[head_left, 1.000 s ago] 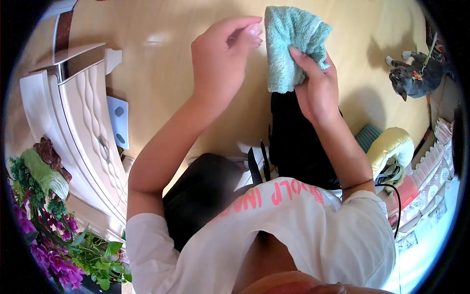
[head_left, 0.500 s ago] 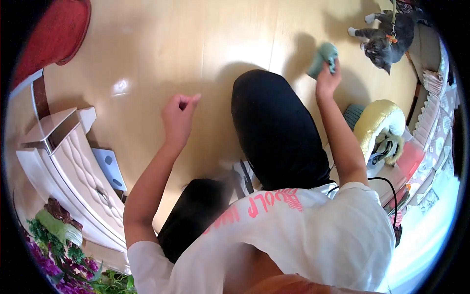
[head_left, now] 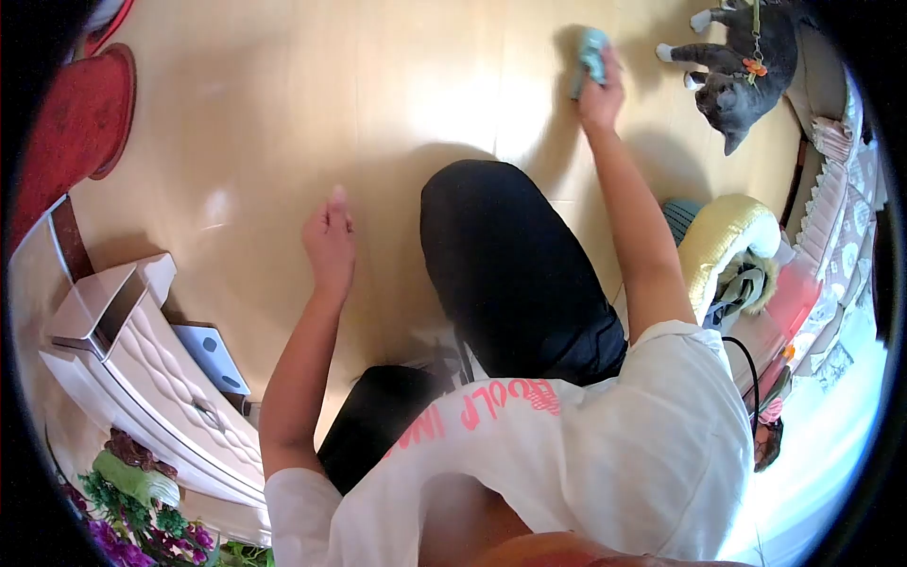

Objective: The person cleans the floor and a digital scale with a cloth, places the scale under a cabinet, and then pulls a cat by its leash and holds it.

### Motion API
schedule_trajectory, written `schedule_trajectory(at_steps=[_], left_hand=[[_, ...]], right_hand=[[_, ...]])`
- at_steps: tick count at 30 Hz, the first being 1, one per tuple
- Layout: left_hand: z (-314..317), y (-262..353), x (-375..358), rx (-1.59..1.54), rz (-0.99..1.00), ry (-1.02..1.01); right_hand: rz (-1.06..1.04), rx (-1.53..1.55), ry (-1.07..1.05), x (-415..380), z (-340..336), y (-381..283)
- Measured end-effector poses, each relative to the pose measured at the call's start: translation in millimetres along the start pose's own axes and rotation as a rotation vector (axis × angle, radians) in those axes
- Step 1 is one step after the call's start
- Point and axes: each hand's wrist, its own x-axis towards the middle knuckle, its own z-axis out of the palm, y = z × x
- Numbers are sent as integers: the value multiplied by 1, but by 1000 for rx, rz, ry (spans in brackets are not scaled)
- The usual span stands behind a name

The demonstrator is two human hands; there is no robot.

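My right hand [head_left: 603, 93] grips a bunched green cloth [head_left: 592, 49] out ahead of my knee, over the pale wooden floor [head_left: 378, 104]. The cloth seems close to the boards, but contact with them cannot be made out. On the other side, my left hand [head_left: 330, 248] hangs over the floor with its fingers curled in and one tip poking forward. Nothing shows in it. A grey and white cat [head_left: 737, 80] wearing an orange collar tag and a leash lies to the right of the cloth.
A white cabinet [head_left: 179, 378] with a protruding drawer stands at left, a flat white scale [head_left: 213, 359] beside it. Beyond is a red mat [head_left: 85, 123]. A yellow cushion [head_left: 727, 236] and a sofa [head_left: 831, 208] line the right. Artificial flowers [head_left: 142, 520] sit lower left.
My right hand has carried the cloth forward and slightly left across the floor. My left hand has dropped back a little, its fingers still curled. The cat's head has turned.
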Motion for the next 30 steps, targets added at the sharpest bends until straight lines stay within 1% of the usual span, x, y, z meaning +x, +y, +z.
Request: schedule_trajectory(at_steps=[1, 2, 3, 5, 6, 7, 9, 10, 13, 16, 19, 21, 22, 23, 25, 26, 28, 29, 30], left_hand=[[-1, -1, 4, 19, -3, 18], [-1, 0, 7, -6, -13, 34], [-1, 2, 11, -32, -21, 54], [-5, 6, 16, -73, -6, 86], [-9, 8, 16, -88, 14, 98], [-14, 9, 16, -103, 32, 111], [-24, 11, 13, -284, 4, 179], [-30, 12, 13, -376, -8, 223], [-52, 10, 14, -259, 10, 366], [-78, 3, 19, -262, 67, 376], [-101, 8, 13, -366, 11, 362], [-111, 5, 7, -389, 62, 426], [-116, 1, 2, -399, 86, 456], [-121, -5, -1, -503, 34, 459], [-126, -16, -8, -713, -64, 440], [-126, -21, -11, -851, -100, 399], [-119, -26, -20, -805, -56, 345], [-115, -27, -27, -782, -37, 322], [-112, -25, -33, -716, -60, 333]], right_hand=[[-22, 68, -195, 1, 10, -16], [88, 223, -342, -4, 24, -45], [-59, 198, -464, -10, 43, -52], [-225, 214, -679, -28, 69, -110], [-247, 253, -836, -39, 83, -132], [-332, 270, -936, -55, 97, -155], [-509, 361, -1193, -83, 133, -176], [-692, 361, -1273, -97, 150, -182], [-898, 209, -1548, -148, 168, -212], [-1025, 165, -1735, -210, 155, -232], [-948, 219, -1731, -244, 152, -239], [-737, 356, -1750, -237, 168, -230], [-433, 449, -1671, -227, 156, -243], [-130, 523, -1568, -212, 146, -264], [380, 463, -1353, -194, 146, -281], [561, 621, -1356, -189, 142, -282], [901, 935, -1329, -173, 139, -285], [917, 904, -1321, -168, 133, -289], [935, 874, -1316, -166, 123, -295]])
